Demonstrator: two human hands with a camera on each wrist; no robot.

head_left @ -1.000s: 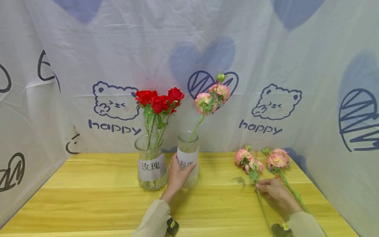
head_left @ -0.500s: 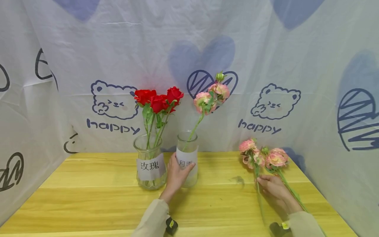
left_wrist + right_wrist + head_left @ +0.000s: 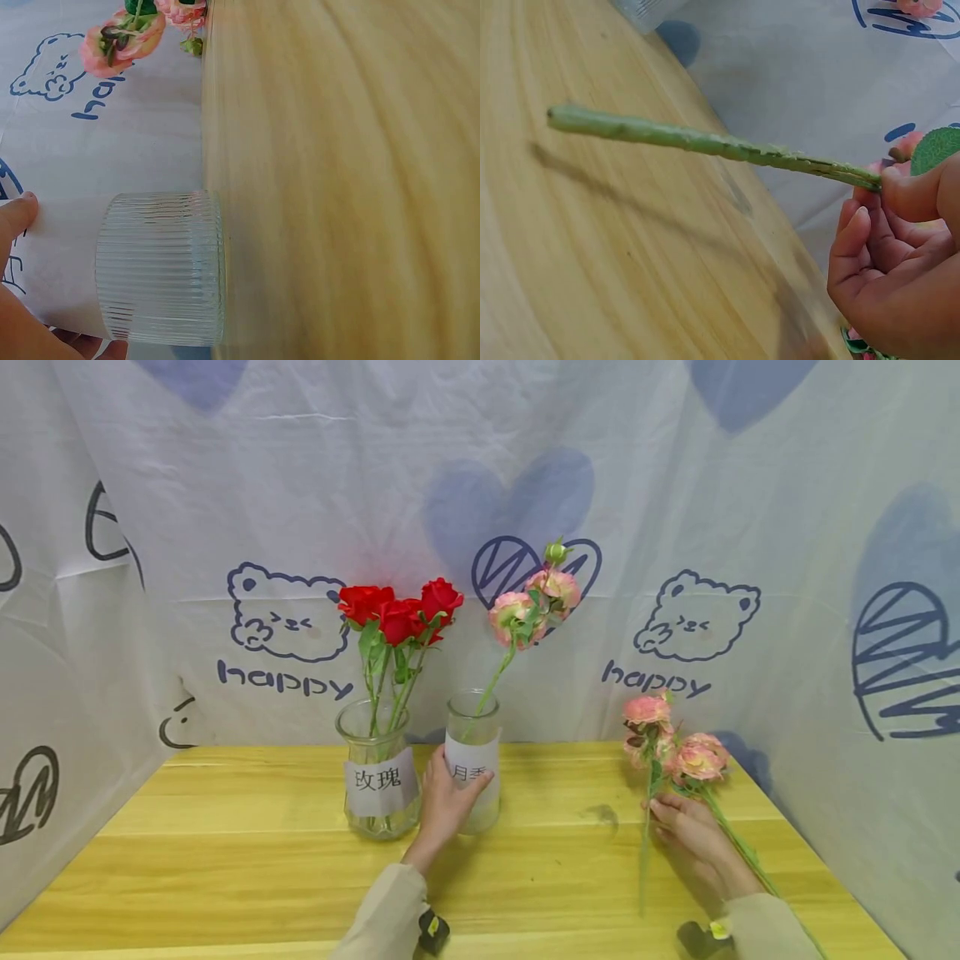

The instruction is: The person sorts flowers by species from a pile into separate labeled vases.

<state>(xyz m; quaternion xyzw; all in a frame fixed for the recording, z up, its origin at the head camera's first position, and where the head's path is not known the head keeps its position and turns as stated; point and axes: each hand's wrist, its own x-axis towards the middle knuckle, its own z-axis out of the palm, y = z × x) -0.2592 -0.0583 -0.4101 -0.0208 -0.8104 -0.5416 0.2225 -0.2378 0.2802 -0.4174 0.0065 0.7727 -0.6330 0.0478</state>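
Note:
My left hand (image 3: pixel 448 793) grips a clear glass vase (image 3: pixel 483 810) with a white paper label, thumb across the front. One pink flower stem (image 3: pixel 498 677) leans to the right in that vase. In the left wrist view the vase's ribbed base (image 3: pixel 161 270) stands on the table. My right hand (image 3: pixel 693 835) pinches the green stem of a pink flower (image 3: pixel 647 714) between thumb and fingers. That stem (image 3: pixel 705 142) is raised above the table, its cut end pointing free in the right wrist view. Another pink flower (image 3: pixel 701 756) lies on the table beside the right hand.
Left of the gripped vase stands a wider glass vase (image 3: pixel 381 822) with a label and several red roses (image 3: pixel 401 620). A printed cloth (image 3: pixel 360 485) hangs behind and at both sides of the wooden table (image 3: pixel 247 860).
My right hand has lifted the pinched flower off the table, its head rising and shifting slightly right while the stem swings more upright. The left hand has kept its grip on the vase.

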